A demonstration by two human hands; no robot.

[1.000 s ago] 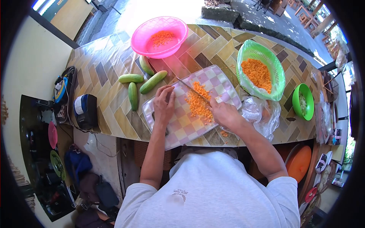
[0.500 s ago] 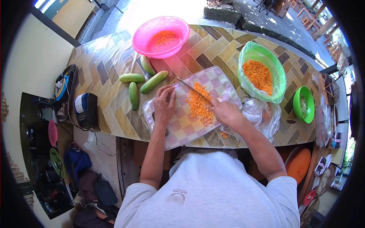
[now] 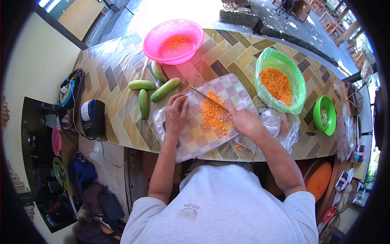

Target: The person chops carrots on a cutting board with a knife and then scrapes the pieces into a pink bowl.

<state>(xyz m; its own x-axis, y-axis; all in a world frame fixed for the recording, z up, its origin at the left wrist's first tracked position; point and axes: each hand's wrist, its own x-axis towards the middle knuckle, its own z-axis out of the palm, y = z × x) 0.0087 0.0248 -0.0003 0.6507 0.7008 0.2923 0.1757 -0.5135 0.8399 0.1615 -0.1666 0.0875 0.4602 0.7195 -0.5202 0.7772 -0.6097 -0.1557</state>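
My right hand [image 3: 244,120] is wrapped round the handle end of a knife [image 3: 210,99]. The blade lies across a heap of finely chopped orange carrot [image 3: 215,115] on a checkered cutting board [image 3: 195,140]. Over the board's left part, my left hand [image 3: 176,112] rests with fingers loosely bent and the thumb apart, close to the blade's tip side; I see nothing in it. Just beyond that hand is a cucumber [image 3: 165,90], with more cucumbers [image 3: 143,104] beside it.
A pink basin [image 3: 174,57] with orange bits stands at the back. To the right are a green basket [image 3: 300,87] lined with plastic and holding chopped carrot, a crumpled plastic bag [image 3: 286,130] and a green bowl [image 3: 330,116]. A dark device [image 3: 92,118] sits at left.
My right hand and the knife have shifted slightly to the right over the chopped carrot. My left hand stays in nearly the same place on the board.
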